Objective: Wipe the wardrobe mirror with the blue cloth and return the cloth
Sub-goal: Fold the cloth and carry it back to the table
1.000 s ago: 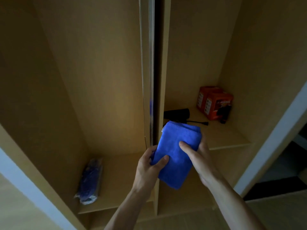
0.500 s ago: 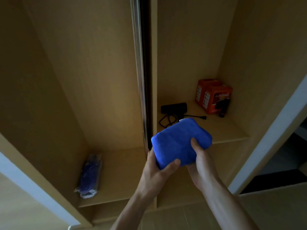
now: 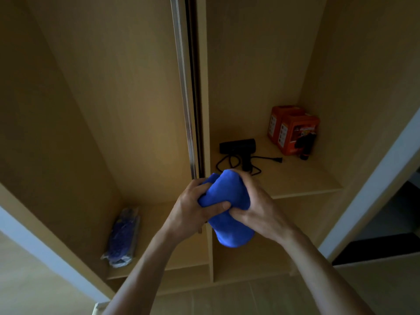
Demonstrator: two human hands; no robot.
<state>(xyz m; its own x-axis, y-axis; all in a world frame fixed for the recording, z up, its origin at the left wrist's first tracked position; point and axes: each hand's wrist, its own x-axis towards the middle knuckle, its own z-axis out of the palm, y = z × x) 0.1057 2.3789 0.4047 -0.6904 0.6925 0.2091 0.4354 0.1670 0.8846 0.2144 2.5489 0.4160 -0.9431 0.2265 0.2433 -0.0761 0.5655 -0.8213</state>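
1. I see both hands clamped on the cloth [image 3: 228, 196], which is bunched into a blue wad in the air in front of the wardrobe, resting on no shelf.
2. The left hand [image 3: 193, 210] wraps the wad's left side: the fingers curl round behind and the thumb lies across the front.
3. The right hand [image 3: 259, 208] grips the right side, with its thumb dug into the middle of the cloth, touching the left thumb.
4. A rounded lower end of the cloth hangs free below both hands.
5. From my view the cloth sits right over the divider [image 3: 210, 260] between the two compartments, just below the lower end of the door edge [image 3: 186, 98] — a thin metal strip running up out of view. I cannot tell from here whether that door carries a mirror.
6. On the right shelf [image 3: 302, 183], behind the hands, lies a black hair dryer [image 3: 238, 145] with its cord [image 3: 268, 158] trailing loose beside it.
7. Further back in the corner stand two orange boxes [image 3: 293, 130], touching each other, with a small dark item [image 3: 305, 146] leaning against the front one — too dim to name.
8. The lower left shelf [image 3: 150, 214] holds a packet [image 3: 123, 237] of something blue in clear wrap, well apart from the hands.
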